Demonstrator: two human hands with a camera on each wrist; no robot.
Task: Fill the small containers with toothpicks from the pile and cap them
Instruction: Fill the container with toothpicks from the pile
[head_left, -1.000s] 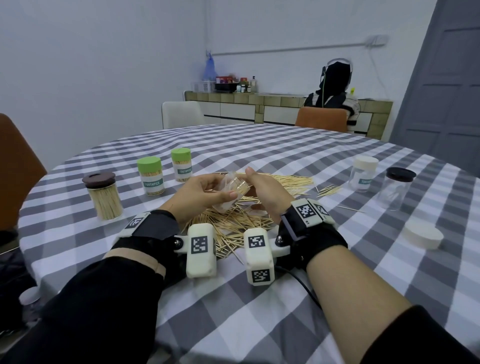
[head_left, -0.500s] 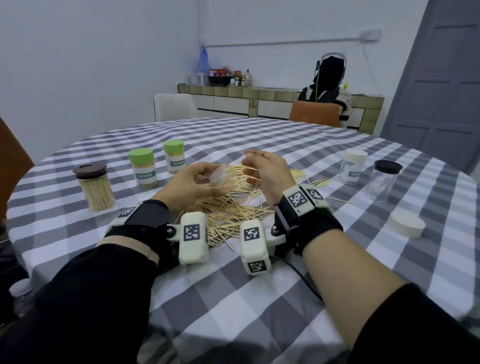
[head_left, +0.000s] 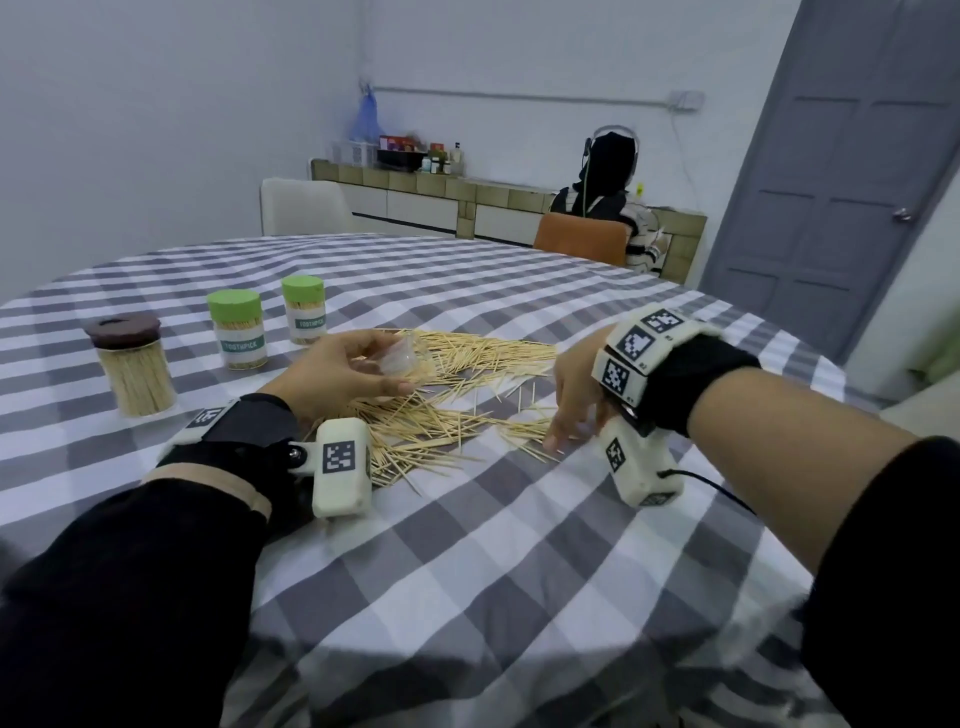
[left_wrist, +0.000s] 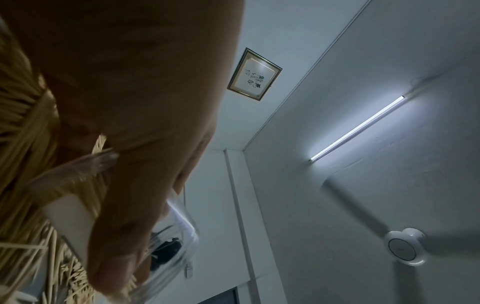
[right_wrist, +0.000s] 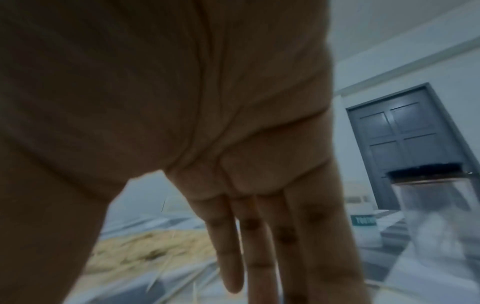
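Observation:
My left hand (head_left: 382, 370) grips a small clear container (head_left: 402, 357) tilted above the left side of the toothpick pile (head_left: 457, 400). In the left wrist view my thumb and fingers wrap the clear container (left_wrist: 172, 236), with toothpicks (left_wrist: 18, 123) behind it. How full it is cannot be made out. My right hand (head_left: 566, 428) reaches down at the pile's right edge, its straight fingers (right_wrist: 259, 246) touching loose toothpicks on the cloth and holding nothing. The right wrist view is blurred.
Two green-capped filled containers (head_left: 236, 327) (head_left: 304, 314) and a brown-lidded jar of toothpicks (head_left: 132, 366) stand at the left on the checked table (head_left: 493, 545). A black-lidded clear jar (right_wrist: 436, 205) and a white labelled container (right_wrist: 363, 224) stand right of my right hand. A seated person (head_left: 613, 192) is across the room.
My right hand has left the container's mouth and swung right and down to the pile's right edge, its fingers now straight. My left hand keeps hold of the container.

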